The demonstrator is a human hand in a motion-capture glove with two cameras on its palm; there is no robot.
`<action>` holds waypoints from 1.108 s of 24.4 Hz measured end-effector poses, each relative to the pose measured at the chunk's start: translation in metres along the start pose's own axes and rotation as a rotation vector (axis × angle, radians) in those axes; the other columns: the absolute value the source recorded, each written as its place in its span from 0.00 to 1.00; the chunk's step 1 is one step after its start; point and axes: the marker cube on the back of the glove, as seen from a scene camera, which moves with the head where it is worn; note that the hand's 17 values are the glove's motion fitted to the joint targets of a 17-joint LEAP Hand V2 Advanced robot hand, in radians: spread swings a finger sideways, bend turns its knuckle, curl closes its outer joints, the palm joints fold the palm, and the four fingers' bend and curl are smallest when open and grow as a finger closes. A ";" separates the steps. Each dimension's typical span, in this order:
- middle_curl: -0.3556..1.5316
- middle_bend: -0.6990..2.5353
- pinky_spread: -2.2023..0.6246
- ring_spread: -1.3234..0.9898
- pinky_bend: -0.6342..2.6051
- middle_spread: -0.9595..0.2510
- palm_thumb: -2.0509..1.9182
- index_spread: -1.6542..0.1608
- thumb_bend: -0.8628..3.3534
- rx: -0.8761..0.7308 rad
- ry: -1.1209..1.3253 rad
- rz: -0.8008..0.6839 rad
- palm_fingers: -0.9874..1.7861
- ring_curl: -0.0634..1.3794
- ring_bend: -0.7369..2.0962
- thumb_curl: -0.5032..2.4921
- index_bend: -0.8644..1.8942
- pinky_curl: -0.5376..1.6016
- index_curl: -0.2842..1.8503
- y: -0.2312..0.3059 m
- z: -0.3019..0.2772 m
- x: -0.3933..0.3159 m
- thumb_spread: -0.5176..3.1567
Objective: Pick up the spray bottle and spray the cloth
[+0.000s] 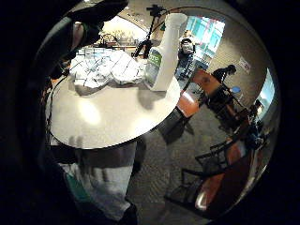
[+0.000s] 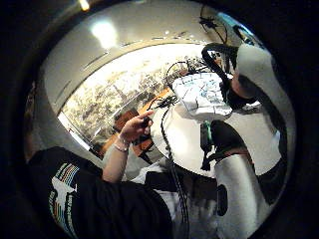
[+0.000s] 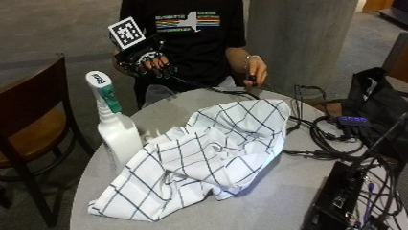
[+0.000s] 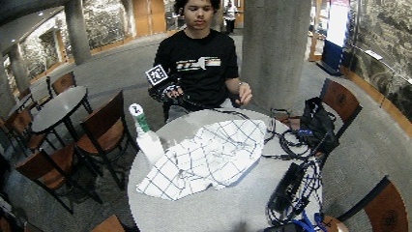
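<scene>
Your gloved right hand [image 3: 148, 61] is raised in front of your chest, back of the hand facing outward, fingers [image 3: 156, 61] hanging loosely curled and holding nothing. Your bare left hand [image 3: 255, 75] hangs lower, its fingers pinching a small dark object.

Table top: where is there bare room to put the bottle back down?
Bare table lies between the cloth and the cable clutter, and along the near edge. A narrow strip by the person's edge, behind the spray bottle, is free. The cable side is crowded.
</scene>
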 end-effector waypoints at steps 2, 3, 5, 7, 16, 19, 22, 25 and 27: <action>0.26 0.37 0.82 0.54 0.22 0.76 0.68 0.85 0.30 -0.009 0.009 0.004 0.74 0.12 0.39 0.22 0.48 0.25 0.20 0.001 -0.002 0.001 0.24; 0.27 0.37 0.83 0.54 0.22 0.75 0.69 0.84 0.30 -0.015 0.014 0.009 0.73 0.13 0.39 0.23 0.48 0.26 0.21 0.001 -0.004 0.002 0.26; 0.29 0.38 0.83 0.54 0.22 0.75 0.69 0.83 0.30 -0.019 0.020 0.031 0.72 0.17 0.39 0.23 0.49 0.27 0.23 0.000 -0.008 0.006 0.28; 0.30 0.38 0.84 0.53 0.22 0.74 0.69 0.82 0.29 -0.005 0.020 0.058 0.72 0.19 0.40 0.24 0.49 0.28 0.25 -0.002 -0.010 0.010 0.30; 0.34 0.38 0.85 0.52 0.24 0.73 0.70 0.78 0.27 0.035 0.039 0.149 0.69 0.23 0.40 0.26 0.43 0.29 0.27 0.005 -0.016 0.014 0.36; 0.35 0.37 0.85 0.52 0.24 0.73 0.70 0.77 0.27 0.022 0.047 0.164 0.69 0.24 0.40 0.27 0.42 0.30 0.28 0.014 -0.022 0.010 0.38; 0.36 0.37 0.86 0.52 0.24 0.73 0.70 0.77 0.26 -0.005 0.055 0.175 0.69 0.24 0.40 0.27 0.41 0.30 0.28 0.022 -0.024 0.007 0.38; 0.36 0.37 0.86 0.52 0.24 0.73 0.70 0.76 0.26 -0.011 0.058 0.168 0.69 0.25 0.39 0.27 0.40 0.30 0.28 0.019 -0.024 0.006 0.39; 0.36 0.36 0.86 0.52 0.24 0.72 0.70 0.75 0.25 -0.012 0.061 0.164 0.68 0.25 0.39 0.28 0.40 0.31 0.29 0.018 -0.025 0.005 0.40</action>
